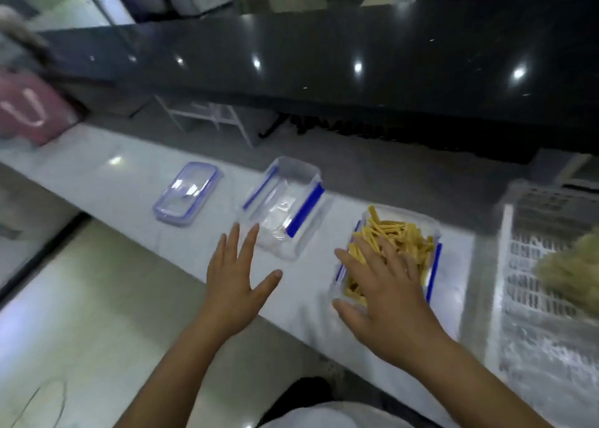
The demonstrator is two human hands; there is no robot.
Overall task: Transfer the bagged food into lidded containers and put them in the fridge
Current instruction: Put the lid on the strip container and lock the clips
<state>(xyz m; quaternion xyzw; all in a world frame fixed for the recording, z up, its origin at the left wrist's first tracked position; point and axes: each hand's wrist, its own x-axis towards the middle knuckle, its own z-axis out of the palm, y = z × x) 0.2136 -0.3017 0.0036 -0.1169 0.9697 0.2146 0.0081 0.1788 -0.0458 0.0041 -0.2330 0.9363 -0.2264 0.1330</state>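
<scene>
A clear container [432,233] with blue clips holds yellow food strips [393,235] on the white counter. My right hand [385,291] lies flat over the strips, fingers straight and spread. A second clear container [291,181] stands to the left, with a crumpled clear bag [278,223] inside. My left hand [238,282] hovers open by its near corner, fingers spread and fingertips at its edge. A separate lid [186,192] with a blue rim lies flat further left.
A white plastic crate [531,285] stands at the right with a blurred tan bundle [570,269] over it. A pink bag [29,110] sits at the far left. A dark glossy upper counter [324,58] runs behind the white counter [97,168].
</scene>
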